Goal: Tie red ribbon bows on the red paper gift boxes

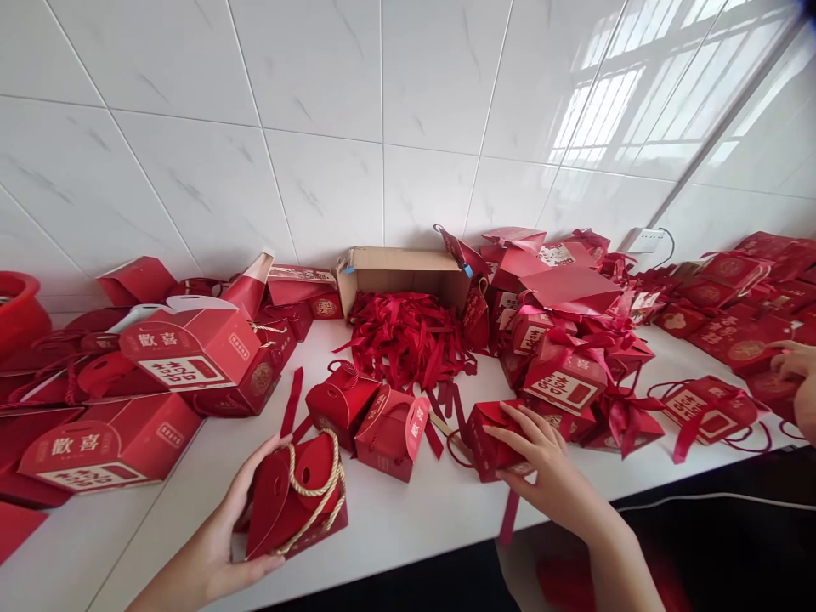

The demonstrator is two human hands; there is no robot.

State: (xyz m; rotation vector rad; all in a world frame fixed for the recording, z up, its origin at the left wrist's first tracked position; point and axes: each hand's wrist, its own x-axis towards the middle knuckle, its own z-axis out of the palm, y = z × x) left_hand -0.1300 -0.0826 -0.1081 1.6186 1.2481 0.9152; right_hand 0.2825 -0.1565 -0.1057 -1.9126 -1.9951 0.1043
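Note:
My left hand (233, 527) is wrapped around the side of a red gift box (268, 510) with gold rope handles, near the table's front edge. Under the fingers of my right hand (539, 446) is another red gift box (481, 455), gripped from above; a dark cord loop sticks out on its left. A red ribbon (508, 517) hangs over the edge just below that hand. Between my hands stand two small red boxes, one with a closed lid (344, 404) and one lettered (390, 433). Behind them, red ribbons (408, 340) spill from a cardboard box (401, 259).
Open red boxes (191, 348) are stacked on the left, near a red plastic basin (22, 314). Ribbon-tied boxes (567, 365) pile up at right. Another person's hand (796, 374) is by boxes at the far right. A power strip (643, 240) sits against the tiled wall (319, 85).

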